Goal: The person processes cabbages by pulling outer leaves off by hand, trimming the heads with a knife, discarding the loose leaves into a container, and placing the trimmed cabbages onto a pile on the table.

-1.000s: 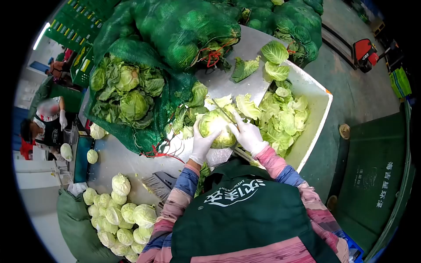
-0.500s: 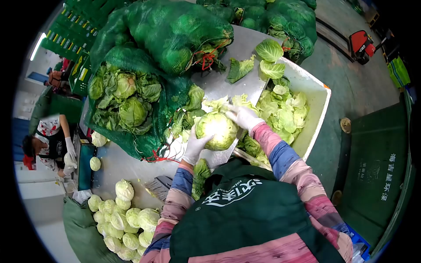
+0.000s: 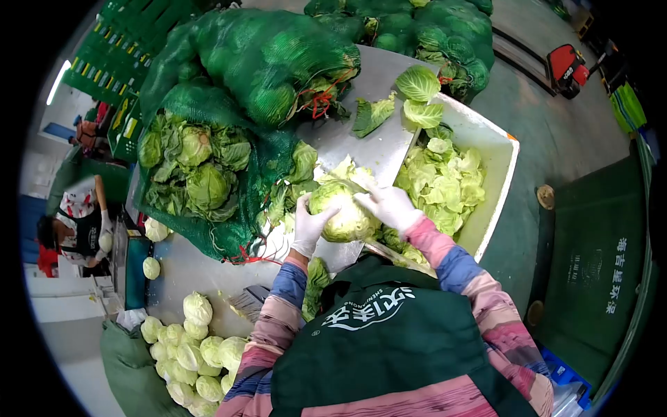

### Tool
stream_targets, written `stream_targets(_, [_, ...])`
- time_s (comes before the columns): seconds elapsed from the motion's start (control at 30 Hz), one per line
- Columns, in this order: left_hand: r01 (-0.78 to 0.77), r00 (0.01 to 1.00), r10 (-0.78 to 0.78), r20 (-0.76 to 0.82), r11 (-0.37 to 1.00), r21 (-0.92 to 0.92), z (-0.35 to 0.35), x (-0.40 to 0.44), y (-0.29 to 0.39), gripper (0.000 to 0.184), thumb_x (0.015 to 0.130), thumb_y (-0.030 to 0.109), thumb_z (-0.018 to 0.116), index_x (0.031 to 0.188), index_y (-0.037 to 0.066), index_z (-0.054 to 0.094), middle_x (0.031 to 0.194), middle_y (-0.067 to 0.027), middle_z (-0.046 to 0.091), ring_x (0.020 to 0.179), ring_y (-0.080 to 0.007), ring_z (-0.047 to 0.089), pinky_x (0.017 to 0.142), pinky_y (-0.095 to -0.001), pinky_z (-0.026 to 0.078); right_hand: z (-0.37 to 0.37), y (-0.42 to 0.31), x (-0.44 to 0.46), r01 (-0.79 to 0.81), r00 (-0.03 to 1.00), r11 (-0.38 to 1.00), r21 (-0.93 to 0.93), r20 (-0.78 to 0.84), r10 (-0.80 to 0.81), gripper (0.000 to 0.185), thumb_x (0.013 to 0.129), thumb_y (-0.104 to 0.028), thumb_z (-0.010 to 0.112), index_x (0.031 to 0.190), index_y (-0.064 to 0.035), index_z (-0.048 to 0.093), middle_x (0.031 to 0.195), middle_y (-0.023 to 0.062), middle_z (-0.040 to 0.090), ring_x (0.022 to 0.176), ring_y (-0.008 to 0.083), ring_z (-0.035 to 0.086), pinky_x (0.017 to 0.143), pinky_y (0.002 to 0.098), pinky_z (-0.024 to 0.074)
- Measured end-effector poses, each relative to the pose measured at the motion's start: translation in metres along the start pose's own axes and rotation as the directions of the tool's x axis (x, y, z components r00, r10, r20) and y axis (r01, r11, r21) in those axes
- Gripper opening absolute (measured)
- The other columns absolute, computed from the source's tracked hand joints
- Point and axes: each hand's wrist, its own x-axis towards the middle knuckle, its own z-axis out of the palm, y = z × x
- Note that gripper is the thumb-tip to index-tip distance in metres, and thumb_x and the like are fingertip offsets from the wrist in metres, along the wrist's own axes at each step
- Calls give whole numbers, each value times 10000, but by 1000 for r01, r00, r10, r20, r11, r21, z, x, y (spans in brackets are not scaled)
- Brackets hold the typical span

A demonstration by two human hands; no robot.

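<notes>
A pale green cabbage (image 3: 349, 224) is in front of me above the metal table, between my two white-gloved hands. My left hand (image 3: 310, 226) grips its left side, thumb over the near face. At the upper right of the head, my right hand (image 3: 391, 208) presses bent fingers against the outer leaves; whether a leaf is pinched is hard to see. Loose leaves (image 3: 303, 161) lie just beyond the cabbage. To the right stands a white bin (image 3: 501, 179) holding many torn cabbage leaves (image 3: 445, 182).
An opened green net sack (image 3: 267, 154) of cabbages lies at left, with a full net sack (image 3: 278, 62) behind it. Trimmed cabbages (image 3: 187, 354) are piled at lower left. A co-worker (image 3: 83, 222) stands far left. A red pallet jack (image 3: 568, 71) and a dark green bin (image 3: 590, 278) are at right.
My right hand has shifted slightly down and right along the cabbage, and the cabbage has turned a little. My left hand stays on its left side. The view has tilted slightly.
</notes>
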Motion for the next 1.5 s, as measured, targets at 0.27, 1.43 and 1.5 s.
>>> stream_targets(0.27, [142,981,-129,142,987,-82,-21,7,-9,824,727,165,791,1413,15,359,1340,-156,447,1133,-206,531,916,-305,468,16,-4,43,-224,972,974,20,-62,225,392,890,-406,517,1131,-117,628,811,197,662,755,371,645,686,437,512])
stream_targets(1.43, [-274,959,232,160,631,726,16,-10,2,1064,575,431,852,1360,-57,325,1282,-237,434,1195,-372,445,1020,-423,365,-3,10,27,-267,961,953,-145,32,275,455,951,-472,372,1099,-121,620,821,195,667,780,370,653,696,465,520])
stream_targets(1.5, [-278,958,242,155,646,711,14,-14,-4,1055,581,437,847,1360,-50,328,1283,-236,430,1194,-375,439,1023,-428,358,-7,20,34,-271,962,950,-157,-4,273,443,949,-464,394,1065,-115,640,859,190,669,796,373,647,719,454,516])
